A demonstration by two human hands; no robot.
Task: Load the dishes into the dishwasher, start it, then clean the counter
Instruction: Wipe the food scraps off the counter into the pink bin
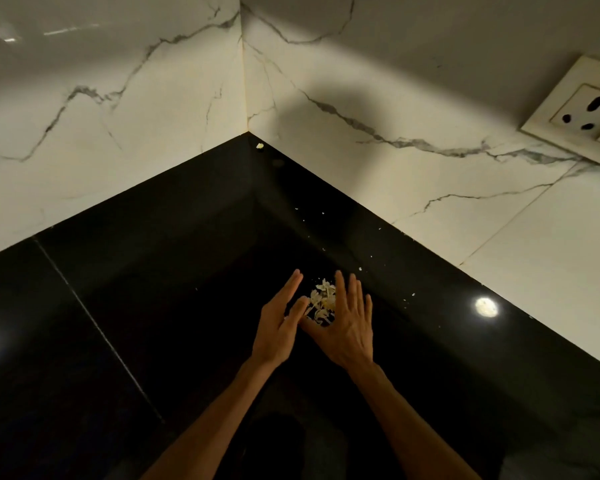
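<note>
Stage: I judge I am on the cleaning; no dishes or dishwasher in view.
Grip: my left hand and right hand lie flat, fingers straight, clamped on nothing.
Scraps: pale heap of food scraps between my palms on the glossy black stone worktop.
Left: white crumbs near the marble wall, one bit in the corner.

pale food scraps heaped in small pile, glossy black counter, near corner

I see scraps on the counter, between my left fingers and right fingers.
</note>
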